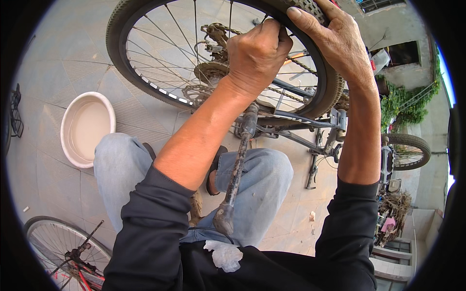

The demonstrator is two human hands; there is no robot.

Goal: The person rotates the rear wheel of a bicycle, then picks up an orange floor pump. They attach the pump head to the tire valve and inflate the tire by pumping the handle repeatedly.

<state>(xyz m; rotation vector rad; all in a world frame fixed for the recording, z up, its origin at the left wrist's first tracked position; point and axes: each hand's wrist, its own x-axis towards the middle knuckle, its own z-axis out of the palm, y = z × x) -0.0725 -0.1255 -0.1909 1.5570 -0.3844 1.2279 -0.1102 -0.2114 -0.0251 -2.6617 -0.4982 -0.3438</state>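
In front of me is a bicycle's rear wheel with a knobby tyre (334, 82), a black rim (143, 78) and thin spokes. My left hand (259, 49) is curled at the rim's inner side, among the spokes; what its fingertips hold, if anything, is hidden. My right hand (336, 42) grips the tyre from outside, with the thumb across the tread and the fingers partly cut off by the upper frame edge. Behind the left wrist sit a brake disc (196, 95) and the cassette with derailleur (218, 40). A worn kickstand (238, 174) points from the frame (305, 122) towards my lap.
A pale basin of cloudy water (89, 127) stands on the tiled floor beside my knee. Lower left lies another bicycle wheel (47, 232) with red frame parts. The front wheel (409, 152) is at far right, near green plants (411, 98) and a pile of dry twigs (397, 207).
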